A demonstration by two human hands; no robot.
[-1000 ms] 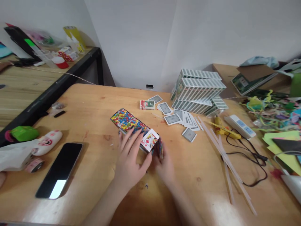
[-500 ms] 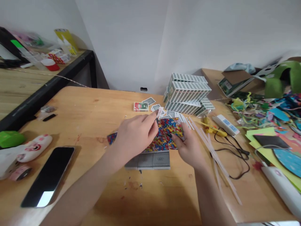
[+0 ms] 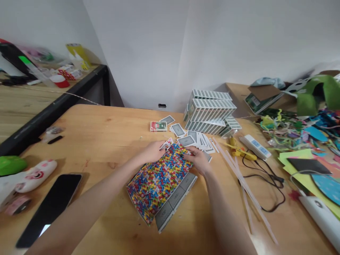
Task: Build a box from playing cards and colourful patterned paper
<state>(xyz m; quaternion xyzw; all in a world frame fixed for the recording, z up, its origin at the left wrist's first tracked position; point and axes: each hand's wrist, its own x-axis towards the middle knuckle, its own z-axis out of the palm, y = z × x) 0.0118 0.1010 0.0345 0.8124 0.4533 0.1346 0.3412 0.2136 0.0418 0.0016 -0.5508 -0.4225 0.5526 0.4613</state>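
A sheet with a dense red, blue and yellow pattern (image 3: 159,180) lies slanted on the table. Along its near right side runs a strip of grey-backed playing cards (image 3: 174,200). My left hand (image 3: 152,152) is closed at the sheet's far left edge, its fingertips beside a face-up playing card (image 3: 168,143). At the upper right end my right hand (image 3: 198,160) grips the sheet, thumb on top and other fingers partly hidden. Loose grey-backed cards (image 3: 178,130) are spread just beyond the hands. A red and green card box (image 3: 158,126) sits behind them.
Striped card cartons (image 3: 212,109) are stacked at the back. To the right lie clear glue sticks (image 3: 248,191), a yellow glue gun (image 3: 240,150) with a black cord, and a power strip (image 3: 255,146). A phone (image 3: 50,209) lies at left. Craft scraps (image 3: 292,129) heap at far right.
The patterned sheet has turned and come nearer, showing much more of its surface. My left hand has drawn back to its far edge; my right hand has shifted slightly left.
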